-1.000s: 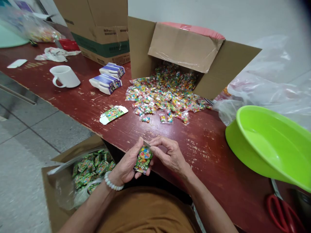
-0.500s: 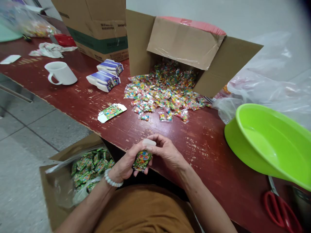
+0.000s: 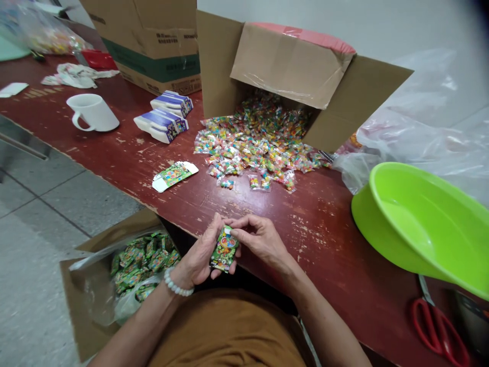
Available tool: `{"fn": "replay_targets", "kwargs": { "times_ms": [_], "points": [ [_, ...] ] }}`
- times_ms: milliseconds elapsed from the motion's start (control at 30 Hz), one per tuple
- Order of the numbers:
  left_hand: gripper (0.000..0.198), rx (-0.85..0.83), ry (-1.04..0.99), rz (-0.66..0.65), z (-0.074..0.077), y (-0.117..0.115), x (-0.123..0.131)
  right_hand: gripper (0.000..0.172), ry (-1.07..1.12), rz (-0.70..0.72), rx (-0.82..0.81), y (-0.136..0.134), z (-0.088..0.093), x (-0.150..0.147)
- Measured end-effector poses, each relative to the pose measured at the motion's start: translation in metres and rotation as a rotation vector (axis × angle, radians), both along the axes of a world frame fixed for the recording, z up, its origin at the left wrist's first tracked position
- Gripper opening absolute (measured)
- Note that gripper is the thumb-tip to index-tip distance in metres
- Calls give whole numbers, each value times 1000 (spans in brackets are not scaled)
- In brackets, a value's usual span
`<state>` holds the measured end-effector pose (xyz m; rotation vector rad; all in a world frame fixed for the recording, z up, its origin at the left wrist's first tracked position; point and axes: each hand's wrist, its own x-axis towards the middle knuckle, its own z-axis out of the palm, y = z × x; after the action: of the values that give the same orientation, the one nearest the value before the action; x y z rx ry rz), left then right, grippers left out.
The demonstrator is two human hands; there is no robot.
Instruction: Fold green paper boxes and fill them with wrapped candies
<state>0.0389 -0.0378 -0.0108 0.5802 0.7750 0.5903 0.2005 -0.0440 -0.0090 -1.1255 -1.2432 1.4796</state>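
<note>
A small green printed candy box is held at the table's front edge. My left hand wraps round it from the left, with fingertips showing below and at its right side. My right hand pinches the box's top end between thumb and forefinger, where a small patch of white shows. A flattened green carton lies on the red table beyond my hands. Behind it, many clear packets of coloured candy spill out of an open cardboard box.
Left of my lap stands a carton holding many filled green boxes. A white mug, purple-and-white cartons, and a taped cardboard box stand further back. On the right are a green basin and red-handled scissors.
The white flap standing up at the top of the box has folded down, showing more of the printed front. My right thumb and forefinger have moved onto the top end.
</note>
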Motion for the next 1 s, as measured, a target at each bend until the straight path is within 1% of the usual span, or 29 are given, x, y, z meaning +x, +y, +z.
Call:
{"fn": "replay_targets", "kwargs": {
  "times_ms": [67,200,300,367,400,467,533,567,600,667,700,733,767,800,867,933,1000],
  "points": [
    [66,28,6,-10,0,0,0,27,31,-13,-64,1,2,-4],
    [73,80,36,-15,0,0,0,29,89,-72,-136,2,5,-11],
    [75,105,94,-4,-1,-1,0,29,72,-118,-134,2,6,-15],
    [73,107,118,2,-2,-1,-1,28,36,-109,-91,2,6,-14],
    [70,98,114,2,-2,0,-1,27,11,-94,-40,1,6,-14],
    [61,54,67,-8,-2,2,-3,23,-68,-58,120,-1,4,-11],
    [51,-25,-12,-19,-2,5,-4,18,-180,-33,294,-5,-1,-10],
    [47,-75,-50,-12,-3,6,-4,19,-249,-19,364,-8,-4,-9],
    [45,-126,-80,19,-4,6,-4,29,-330,-1,419,-11,-6,-9],
    [47,-204,-105,107,-6,6,-2,65,-515,51,507,-19,-11,-9],
    [50,-217,-104,148,-7,5,-1,81,-614,78,551,-22,-13,-9],
    [52,-211,-100,181,-8,3,1,92,-707,101,599,-24,-14,-8],
    [54,-183,-96,205,-9,2,2,97,-787,113,650,-24,-14,-7],
    [56,-141,-96,229,-10,1,3,96,-851,115,702,-24,-15,-7],
    [56,-43,-110,295,-12,-1,3,86,-932,98,801,-19,-16,-9],
    [56,24,-137,332,-13,-3,1,79,-935,83,887,-14,-18,-17],
    [47,55,-139,334,-13,-7,-7,82,-872,97,934,-11,-21,-29]
  ]
}}
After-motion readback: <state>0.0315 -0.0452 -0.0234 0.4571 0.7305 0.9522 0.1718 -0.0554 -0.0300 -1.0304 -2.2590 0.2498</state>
